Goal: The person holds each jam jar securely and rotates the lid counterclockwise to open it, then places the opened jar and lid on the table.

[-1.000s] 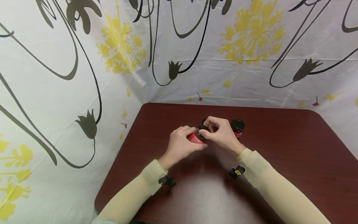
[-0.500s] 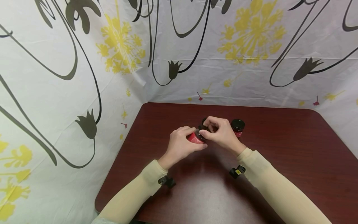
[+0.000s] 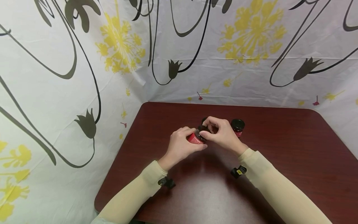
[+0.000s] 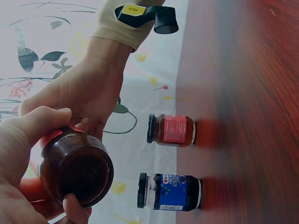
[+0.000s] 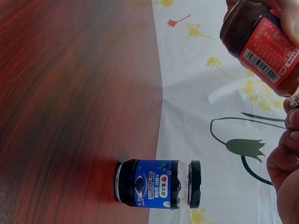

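One tilted jar (image 3: pixel 195 138) was held above worktop (image 3: pixel 279 186), gripped by left hand (image 3: pixel 180 141); right hand (image 3: pixel 222 133) pinched its dark lid (image 3: pixel 202 128); red-labelled jar (image 3: pixel 238 125) and blue-labelled jar (image 5: pixel 154 184) stood upright toward worktop's far edge

- A pale-yellow fabric left sleeve (image 3: pixel 134 191) and matching right sleeve (image 3: pixel 277 189) covered the forearms.
- A black left wrist camera (image 3: pixel 167 182) and black right wrist camera (image 3: pixel 238 171) were worn, the latter with a yellow label (image 4: pixel 133 10).
- The left hand (image 3: pixel 181 141) and right hand (image 3: pixel 222 133) were bare.
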`<action>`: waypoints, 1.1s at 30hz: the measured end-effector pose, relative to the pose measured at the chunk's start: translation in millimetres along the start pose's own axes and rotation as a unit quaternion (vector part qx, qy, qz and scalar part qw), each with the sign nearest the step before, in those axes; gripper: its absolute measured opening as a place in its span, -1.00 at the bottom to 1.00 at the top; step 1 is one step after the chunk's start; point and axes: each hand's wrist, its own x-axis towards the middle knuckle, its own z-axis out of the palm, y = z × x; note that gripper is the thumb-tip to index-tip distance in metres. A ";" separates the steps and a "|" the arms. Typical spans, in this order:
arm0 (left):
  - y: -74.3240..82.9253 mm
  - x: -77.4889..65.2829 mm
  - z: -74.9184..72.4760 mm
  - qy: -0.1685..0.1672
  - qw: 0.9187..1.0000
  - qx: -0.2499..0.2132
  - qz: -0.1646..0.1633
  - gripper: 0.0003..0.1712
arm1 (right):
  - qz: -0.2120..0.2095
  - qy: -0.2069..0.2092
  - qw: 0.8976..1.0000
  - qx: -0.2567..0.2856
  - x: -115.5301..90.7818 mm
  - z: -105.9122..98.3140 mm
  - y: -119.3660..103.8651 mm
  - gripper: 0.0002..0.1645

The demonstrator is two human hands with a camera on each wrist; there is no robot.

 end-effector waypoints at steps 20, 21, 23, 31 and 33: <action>-3.5 -4.3 3.0 -0.013 1.000 -0.003 -0.020 -0.46 | -0.009 -0.026 0.999 -0.026 -2.4 2.1 35.5 -0.78; -3.7 -4.4 3.0 -0.014 1.000 -0.004 -0.020 -0.47 | -0.009 -0.028 0.999 -0.026 -2.3 2.0 35.4 -0.78; -3.8 -4.5 2.9 -0.015 1.000 -0.007 -0.021 -0.48 | -0.009 -0.029 0.999 -0.027 -2.4 1.9 35.4 -0.78; -5.2 -5.2 3.3 -0.024 0.999 -0.008 -0.031 -0.49 | -0.015 -0.038 0.999 -0.035 -2.7 1.7 38.0 -0.77; -5.3 -5.3 3.7 -0.026 0.999 -0.008 -0.034 -0.49 | -0.015 -0.039 0.998 -0.036 -2.9 1.5 38.0 -0.76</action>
